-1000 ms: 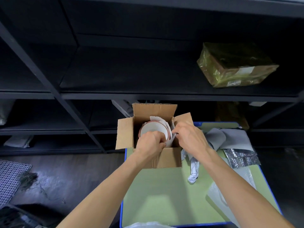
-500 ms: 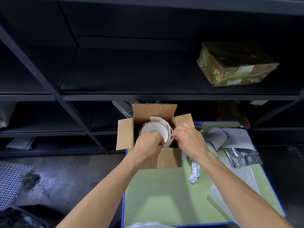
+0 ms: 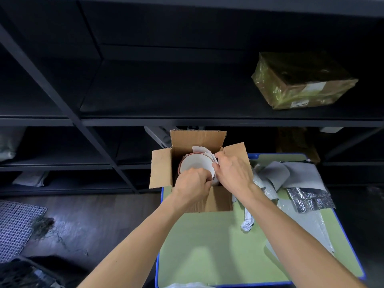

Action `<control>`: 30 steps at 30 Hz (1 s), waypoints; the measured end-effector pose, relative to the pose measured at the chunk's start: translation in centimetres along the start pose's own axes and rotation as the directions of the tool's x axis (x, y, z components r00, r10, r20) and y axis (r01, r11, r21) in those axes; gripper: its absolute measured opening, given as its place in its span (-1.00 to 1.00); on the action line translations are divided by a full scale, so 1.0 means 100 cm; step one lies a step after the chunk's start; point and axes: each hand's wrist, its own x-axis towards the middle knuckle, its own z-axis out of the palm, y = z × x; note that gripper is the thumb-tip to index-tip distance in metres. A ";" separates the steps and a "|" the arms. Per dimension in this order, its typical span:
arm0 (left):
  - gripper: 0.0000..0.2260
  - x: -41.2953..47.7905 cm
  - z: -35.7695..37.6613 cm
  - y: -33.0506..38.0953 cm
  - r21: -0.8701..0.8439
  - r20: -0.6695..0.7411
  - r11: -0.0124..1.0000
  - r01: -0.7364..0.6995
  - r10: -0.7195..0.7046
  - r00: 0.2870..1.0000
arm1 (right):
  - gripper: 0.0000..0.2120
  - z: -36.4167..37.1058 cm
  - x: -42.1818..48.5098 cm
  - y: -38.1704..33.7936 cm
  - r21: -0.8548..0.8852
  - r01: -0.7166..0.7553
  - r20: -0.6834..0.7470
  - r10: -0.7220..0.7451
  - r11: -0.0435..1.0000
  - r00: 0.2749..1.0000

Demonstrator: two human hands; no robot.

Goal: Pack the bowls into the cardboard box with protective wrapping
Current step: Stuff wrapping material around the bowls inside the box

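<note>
**Inside the box: bowls on edge, one hand at each side**

Head view. Down in the cardboard box (image 3: 219,201), which stands at the far left corner of the green surface (image 3: 207,246), the bowls (image 3: 196,163) sit as a nested stack tipped on edge. Their white hollow faces up and towards us, and reddish rims show along the left. As far as we can tell, the stack's axis runs away from us into the box, tilted upward.

Our left hand (image 3: 193,183) is at the near, lower rim of the stack. Its fingers are curled over that rim and grip the bowls, though the knuckles hide the fingertips. From this hand the bowls lie just beyond, touching it.

Our right hand (image 3: 234,173) is at the right side of the stack, between the bowls and the box's right flap. Its fingers are bunched and pinch the white wrapping paper (image 3: 199,149) that rises behind and to the right of the bowls. From this hand the bowls lie just to the left.

We judge that the coming move turns on the narrow space between the stack and the right wall. The right hand is nearer that space and the paper, so it would tuck the paper down while the left hand steadies the bowls.

Spare grey sheets (image 3: 301,173) lie on the surface to the right of the box.
</note>
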 end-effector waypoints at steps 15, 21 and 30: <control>-0.76 0.006 -0.003 -0.001 -0.057 0.045 0.992 0.109 -0.106 0.993 | -0.65 0.008 0.010 -0.015 -0.044 -0.112 0.129 0.117 0.993 0.985; -0.75 0.006 -0.003 -0.005 -0.113 0.099 0.988 0.103 -0.091 0.991 | -0.89 0.002 0.005 -0.009 -0.126 -0.078 0.044 0.084 0.989 0.995; -0.86 0.009 -0.011 -0.010 -0.124 0.130 0.989 0.078 -0.061 0.990 | -0.87 0.006 0.005 -0.002 -0.093 -0.042 0.019 0.044 0.995 0.999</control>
